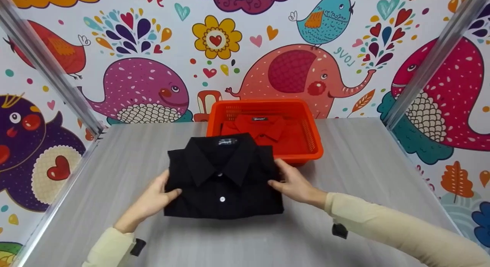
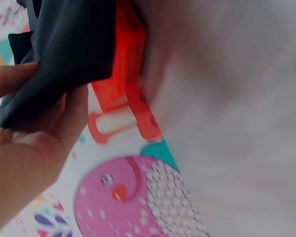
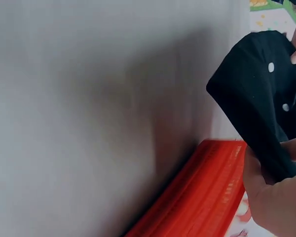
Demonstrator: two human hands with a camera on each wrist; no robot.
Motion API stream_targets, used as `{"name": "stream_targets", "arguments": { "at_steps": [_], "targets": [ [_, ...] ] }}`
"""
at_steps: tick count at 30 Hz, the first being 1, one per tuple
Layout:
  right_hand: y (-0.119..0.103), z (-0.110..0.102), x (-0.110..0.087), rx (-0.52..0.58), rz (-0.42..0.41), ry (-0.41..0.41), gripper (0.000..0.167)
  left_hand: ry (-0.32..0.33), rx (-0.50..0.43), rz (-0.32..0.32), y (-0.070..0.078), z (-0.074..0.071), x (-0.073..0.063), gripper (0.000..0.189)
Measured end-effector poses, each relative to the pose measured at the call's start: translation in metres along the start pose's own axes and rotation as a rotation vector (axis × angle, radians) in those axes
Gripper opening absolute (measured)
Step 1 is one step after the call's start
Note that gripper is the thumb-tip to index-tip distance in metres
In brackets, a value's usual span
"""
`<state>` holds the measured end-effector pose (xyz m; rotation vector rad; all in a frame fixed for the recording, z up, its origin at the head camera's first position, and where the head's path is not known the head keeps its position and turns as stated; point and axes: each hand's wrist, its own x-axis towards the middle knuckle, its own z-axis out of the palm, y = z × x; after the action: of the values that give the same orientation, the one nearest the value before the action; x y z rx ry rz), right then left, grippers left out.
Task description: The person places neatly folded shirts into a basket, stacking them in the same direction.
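Observation:
A folded black shirt (image 1: 226,182) with a collar and white buttons is held up between both hands, over the table. My left hand (image 1: 155,196) grips its left edge, thumb on top and fingers underneath; the left wrist view shows the black cloth (image 2: 81,47) pinched there. At the right edge my right hand (image 1: 296,182) holds the shirt the same way, and its thumb lies over the cloth (image 3: 251,94) in the right wrist view. Behind the shirt stands an orange-red plastic basket (image 1: 316,144) with a folded red shirt (image 1: 291,138) inside. The black shirt overlaps the basket's near left corner in the head view.
The grey wood-grain table (image 1: 363,163) stretches to both sides of the basket. A wall with cartoon animals (image 1: 145,87) rises right behind it. Metal posts (image 1: 432,60) stand at the table's back corners.

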<state>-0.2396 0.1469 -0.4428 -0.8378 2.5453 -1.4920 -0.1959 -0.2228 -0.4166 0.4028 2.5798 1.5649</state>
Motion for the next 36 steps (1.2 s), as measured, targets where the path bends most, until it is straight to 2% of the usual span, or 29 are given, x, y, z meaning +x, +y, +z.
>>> {"name": "stream_targets", "arguments": {
  "at_steps": [3,8,11,16,21,28,32,36],
  "targets": [
    [0.010,-0.012,-0.010,-0.013,-0.015,0.044,0.047,0.015,0.011,0.077,0.005,0.014,0.009,0.066],
    [0.023,-0.028,-0.023,0.063,0.002,0.066,0.042,0.014,0.041,0.135,0.011,0.034,0.026,0.078],
    [0.027,-0.036,-0.027,0.098,0.012,0.085,0.041,0.008,0.091,0.135,0.014,0.042,0.034,0.078],
    [0.027,-0.053,-0.026,0.079,0.030,0.141,0.037,-0.004,0.134,0.112,0.024,0.048,0.049,0.078],
    [0.023,-0.073,-0.010,-0.022,0.060,0.225,0.036,-0.017,0.030,0.115,0.033,0.046,0.074,0.077],
    [0.017,-0.097,0.022,-0.084,0.098,0.306,0.037,0.007,-0.116,0.062,0.040,0.036,0.114,0.072],
    [0.015,-0.109,0.040,-0.137,0.125,0.328,0.037,-0.003,-0.141,0.040,0.040,0.033,0.138,0.071],
    [0.015,-0.114,0.059,-0.144,0.143,0.328,0.038,0.033,-0.121,0.013,0.039,0.028,0.156,0.066]
  ]
}}
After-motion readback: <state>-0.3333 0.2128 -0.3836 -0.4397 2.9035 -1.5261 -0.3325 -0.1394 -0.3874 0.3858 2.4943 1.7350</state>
